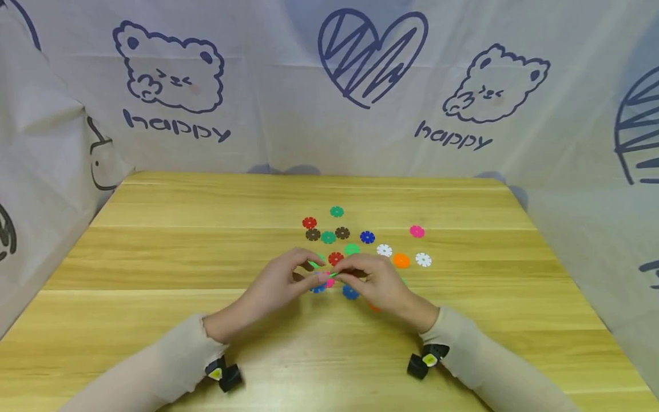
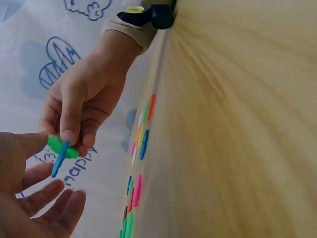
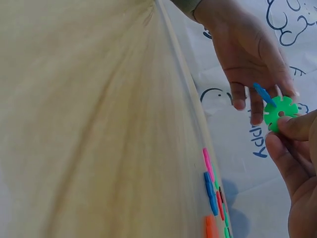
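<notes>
My right hand [image 1: 383, 283] pinches a light green notched disc [image 3: 281, 113] between thumb and fingers. A blue notched disc [image 2: 60, 158] is slotted crosswise into the green one, so the two form a joined pair. My left hand [image 1: 285, 278] is beside this pair, its thumb tip right at the green disc's edge. The other left fingers [image 2: 47, 196] are loosely spread, one fingertip close to the lower end of the blue disc. Both hands hold the pair above the wooden table, among scattered discs; in the head view it shows only as a thin green sliver.
More notched discs lie on the wooden table [image 1: 206, 229] around and behind the hands, including a red disc [image 1: 309, 222], a brown disc [image 1: 342, 233], an orange disc [image 1: 401, 261] and a pink disc [image 1: 417, 231]. A printed white cloth [image 1: 278, 103] hangs behind the table.
</notes>
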`<state>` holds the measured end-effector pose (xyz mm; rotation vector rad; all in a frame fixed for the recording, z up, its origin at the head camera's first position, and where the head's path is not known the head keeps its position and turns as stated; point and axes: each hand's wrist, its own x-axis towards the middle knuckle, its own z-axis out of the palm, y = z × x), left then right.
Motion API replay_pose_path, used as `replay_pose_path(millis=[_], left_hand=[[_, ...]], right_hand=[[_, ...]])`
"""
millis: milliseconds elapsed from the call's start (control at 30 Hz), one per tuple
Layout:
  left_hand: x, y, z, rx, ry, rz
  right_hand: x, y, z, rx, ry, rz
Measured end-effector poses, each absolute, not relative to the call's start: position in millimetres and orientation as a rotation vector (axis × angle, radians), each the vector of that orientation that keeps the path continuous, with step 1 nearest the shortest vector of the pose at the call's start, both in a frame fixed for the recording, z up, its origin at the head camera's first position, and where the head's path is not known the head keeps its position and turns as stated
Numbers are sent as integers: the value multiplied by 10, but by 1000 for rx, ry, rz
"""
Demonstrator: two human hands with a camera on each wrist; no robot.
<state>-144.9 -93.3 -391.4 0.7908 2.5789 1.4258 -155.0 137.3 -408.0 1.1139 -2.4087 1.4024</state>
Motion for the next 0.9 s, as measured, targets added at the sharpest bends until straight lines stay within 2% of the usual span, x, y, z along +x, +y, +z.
replay_pose_path(millis=[267,433,700,900], left_hand=[[-1405,-885,-3949,1173,2901,1190],[-1420,-893,-3993,1309,2948,1159],[-1443,-930,-4025,1300,2863,1240],[-1478,-961,-4028,1119,2759,1304]], right_hand=[[-1512,1338,-4058,1055,-2445,1449],[-1485,1323,-4061,1002,-2480,1531],[-1484,1329,-4068,1003,-2516,1569],[-1547,1414,-4023,1010,-2583,1497]])
